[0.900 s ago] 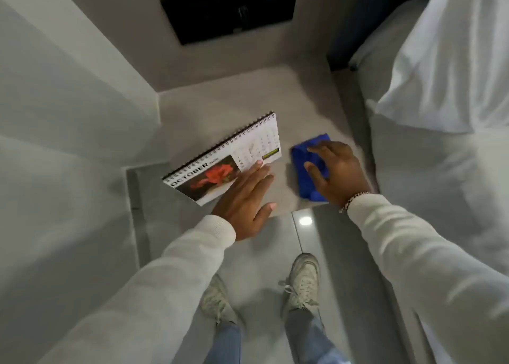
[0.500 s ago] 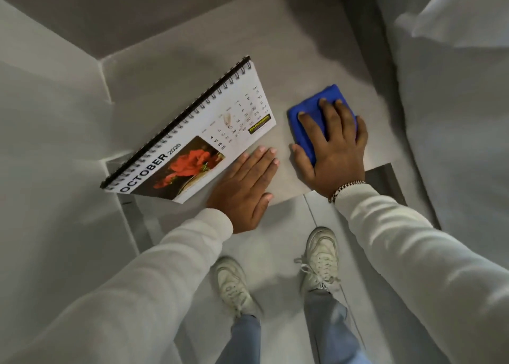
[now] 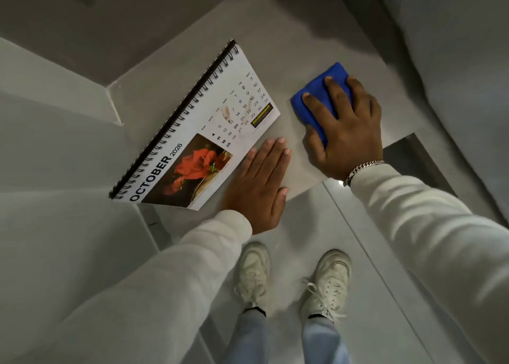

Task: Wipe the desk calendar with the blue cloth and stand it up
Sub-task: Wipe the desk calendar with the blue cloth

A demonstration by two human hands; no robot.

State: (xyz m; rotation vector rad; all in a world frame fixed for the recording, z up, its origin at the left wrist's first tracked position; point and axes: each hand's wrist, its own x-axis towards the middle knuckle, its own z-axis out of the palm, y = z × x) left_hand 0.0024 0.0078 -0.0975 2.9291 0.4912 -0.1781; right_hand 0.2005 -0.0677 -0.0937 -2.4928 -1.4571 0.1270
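A spiral-bound desk calendar (image 3: 198, 132) lies flat on the grey surface (image 3: 275, 32), showing October 2026, a red flower picture and brownish smudges on the date grid. My left hand (image 3: 259, 187) rests flat beside its lower right edge, fingers together, touching or nearly touching that edge. A folded blue cloth (image 3: 319, 99) lies to the right of the calendar. My right hand (image 3: 347, 132) presses on top of the cloth with fingers spread over it; much of the cloth is hidden beneath the hand.
The grey surface ends at an edge just under my wrists, with the glossy floor and my white sneakers (image 3: 325, 283) below. A grey wall (image 3: 55, 121) rises on the left. White bedding (image 3: 454, 46) lies to the right.
The view has drawn closer to the surface. My right hand has settled flatter over the blue cloth. My left hand stays beside the calendar's edge.
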